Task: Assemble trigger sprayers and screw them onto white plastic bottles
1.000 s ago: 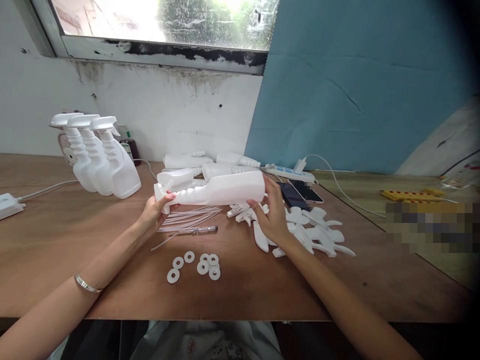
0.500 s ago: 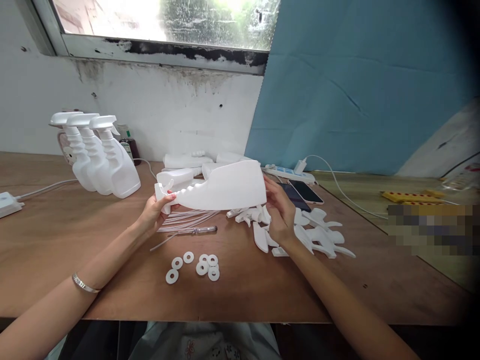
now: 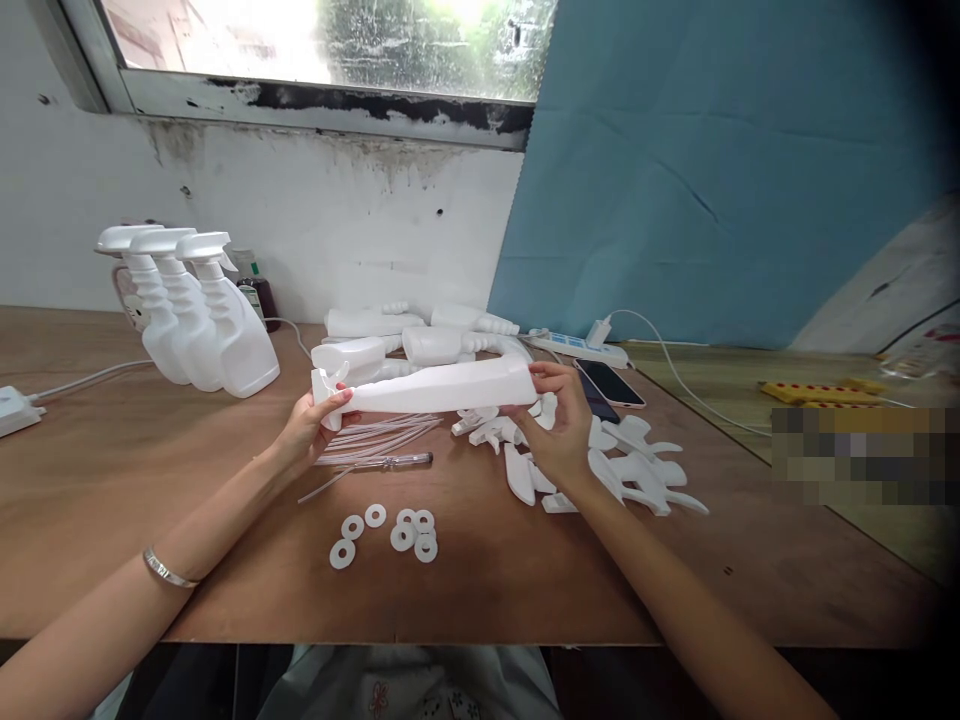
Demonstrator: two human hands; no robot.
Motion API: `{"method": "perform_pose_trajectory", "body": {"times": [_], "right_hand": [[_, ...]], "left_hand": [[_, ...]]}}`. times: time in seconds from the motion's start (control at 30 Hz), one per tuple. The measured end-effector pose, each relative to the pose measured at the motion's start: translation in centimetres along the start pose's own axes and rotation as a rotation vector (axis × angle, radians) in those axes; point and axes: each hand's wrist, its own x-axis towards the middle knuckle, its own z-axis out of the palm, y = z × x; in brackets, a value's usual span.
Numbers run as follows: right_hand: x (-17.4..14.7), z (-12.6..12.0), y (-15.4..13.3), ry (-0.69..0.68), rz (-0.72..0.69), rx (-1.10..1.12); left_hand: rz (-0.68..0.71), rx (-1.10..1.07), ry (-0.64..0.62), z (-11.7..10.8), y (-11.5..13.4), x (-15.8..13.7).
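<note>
A white plastic spray bottle [image 3: 442, 387] lies sideways in the air between my hands, its narrow edge facing me. My left hand [image 3: 319, 415] is closed around the sprayer head [image 3: 324, 385] at the neck end. At the base end, my right hand [image 3: 556, 420] grips the bottle between thumb and fingers. Below it on the table are thin clear tubes [image 3: 382, 437], a screwdriver with a clear handle [image 3: 397, 461] and several white ring washers [image 3: 403, 537]. Loose white sprayer parts [image 3: 637, 465] lie under and beside my right hand.
Three upright white spray bottles [image 3: 240, 345] stand at the left, before a dark bottle [image 3: 259, 297]. More white bottles [image 3: 367, 322] lie along the wall. A power strip [image 3: 577, 348] and phones [image 3: 611, 383] are at the back right. A white adapter [image 3: 19, 408] sits far left.
The spray bottle has been rolled about its length, so its broad side has turned away and its narrow edge now shows. Both hands have stayed at its two ends.
</note>
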Motion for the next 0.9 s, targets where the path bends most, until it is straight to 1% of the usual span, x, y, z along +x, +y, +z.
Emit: {"method": "perform_pose_trajectory", "body": {"times": [0.2,0.27,0.4,0.47,0.63,0.8,0.9], "right_hand": [[0.12,0.29,-0.68,0.038,0.051,0.129],[0.0,0.39,-0.6,0.041,0.099,0.165],[-0.31,0.5,-0.17,0.008,0.24,0.181],[-0.34,0.44,-0.11,0.001,0.266,0.173],[-0.18,0.05,-0.39,-0.018,0.208,0.151],[-0.26,-0.03,-0.16,-0.088,0.192,0.192],[-0.23,0.04,-0.09,-0.087,0.14,0.177]], "left_hand": [[-0.004,0.082,-0.012,0.11,-0.01,-0.34],[0.004,0.104,-0.018,0.07,-0.04,-0.37],[0.027,0.116,-0.019,-0.07,-0.06,-0.35],[0.034,0.113,-0.013,-0.11,-0.04,-0.33],[0.011,0.079,0.016,-0.13,0.05,-0.22],[-0.034,0.036,0.026,-0.15,0.09,-0.07],[-0.049,0.023,0.02,-0.06,0.17,-0.15]]}}
